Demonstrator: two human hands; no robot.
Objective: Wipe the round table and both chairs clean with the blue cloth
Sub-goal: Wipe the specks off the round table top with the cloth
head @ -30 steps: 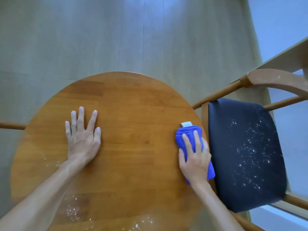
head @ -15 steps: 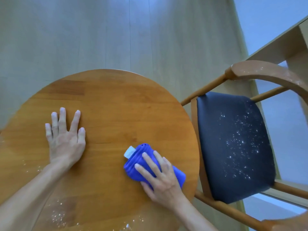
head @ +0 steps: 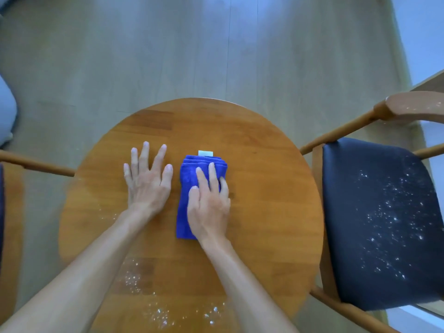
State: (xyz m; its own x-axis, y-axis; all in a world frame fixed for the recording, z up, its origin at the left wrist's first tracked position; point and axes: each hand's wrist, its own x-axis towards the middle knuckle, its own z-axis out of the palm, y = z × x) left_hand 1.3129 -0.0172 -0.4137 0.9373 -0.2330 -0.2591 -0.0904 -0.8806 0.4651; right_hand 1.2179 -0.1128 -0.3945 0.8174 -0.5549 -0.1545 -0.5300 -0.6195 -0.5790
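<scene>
The round wooden table (head: 264, 188) fills the middle of the view. A folded blue cloth (head: 189, 179) with a white tag lies near its centre. My right hand (head: 209, 205) presses flat on the cloth with straight fingers. Just left of the cloth, my left hand (head: 146, 181) rests flat on the tabletop, fingers spread. White crumbs (head: 158, 308) dot the table's near edge. On the right stands a wooden chair with a dark seat (head: 379, 224) speckled with white crumbs. Only a rail of the second chair (head: 36, 164) shows at the left edge.
Pale wood-look floor (head: 192, 56) lies beyond the table. The right chair's curved backrest (head: 415, 106) carries some white specks. A pale rounded object (head: 6, 111) sits at the far left edge.
My right hand has slid the cloth from the table's right edge leftward to the centre, beside my left hand. The left hand has stayed flat on the table.
</scene>
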